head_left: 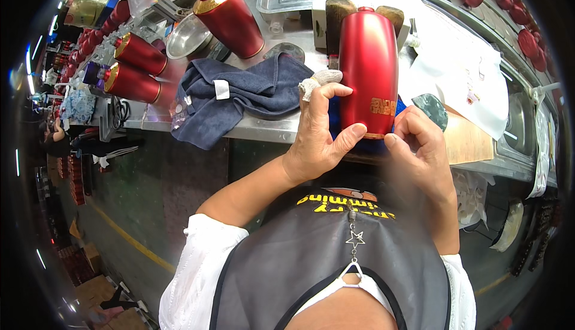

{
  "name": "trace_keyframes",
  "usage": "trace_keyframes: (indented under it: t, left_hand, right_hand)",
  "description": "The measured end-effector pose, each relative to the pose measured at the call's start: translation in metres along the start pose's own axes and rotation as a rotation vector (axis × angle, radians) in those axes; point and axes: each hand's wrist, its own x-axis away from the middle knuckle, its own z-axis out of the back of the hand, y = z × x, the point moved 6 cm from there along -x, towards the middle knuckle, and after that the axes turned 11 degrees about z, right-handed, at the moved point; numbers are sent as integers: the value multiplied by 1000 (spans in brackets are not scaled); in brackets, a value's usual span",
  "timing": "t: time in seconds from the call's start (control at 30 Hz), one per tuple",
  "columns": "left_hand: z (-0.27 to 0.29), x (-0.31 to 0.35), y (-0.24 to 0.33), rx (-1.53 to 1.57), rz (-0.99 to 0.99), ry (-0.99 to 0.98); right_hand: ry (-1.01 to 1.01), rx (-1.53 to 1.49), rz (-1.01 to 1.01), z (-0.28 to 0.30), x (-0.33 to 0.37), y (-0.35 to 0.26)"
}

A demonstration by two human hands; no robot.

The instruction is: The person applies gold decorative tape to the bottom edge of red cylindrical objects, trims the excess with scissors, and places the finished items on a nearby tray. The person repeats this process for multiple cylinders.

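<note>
A glossy red bottle [368, 54] with gold markings near its gold-rimmed end lies in front of me, its far end between two worn wooden blocks [340, 21]. My left hand [317, 132] steadies its left side, thumb by the gold rim and index finger against the wall. Pale cloth covers [320, 81] wrap other fingers of that hand. At the bottle's lower right, my right hand [422, 147] is closed in a pinch, thumb against curled fingers. Whatever it may hold is too small to make out. Blue material shows under the bottle.
A dark blue towel [239, 87] lies left of the bottle. Beyond it stand a red bottle with a gold shoulder [230, 21], a metal bowl [188, 38] and more red bottles [133, 82]. White sheets [461, 66] and a dark green piece [430, 109] lie to the right.
</note>
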Motion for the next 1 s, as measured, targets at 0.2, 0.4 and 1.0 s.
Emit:
trace_keyframes:
  t: [0.2,0.4,1.0]
  left_hand:
    - [-1,1,1,-33,-9,12]
    - [-1,0,2,-42,-31,30]
    - [-4,2,-1,0,-16,35]
  right_hand:
    - [21,-68,-30,-1,2,6]
    - [40,-89,-38,-2,3,7]
    - [51,-60,-32,-3,2,4]
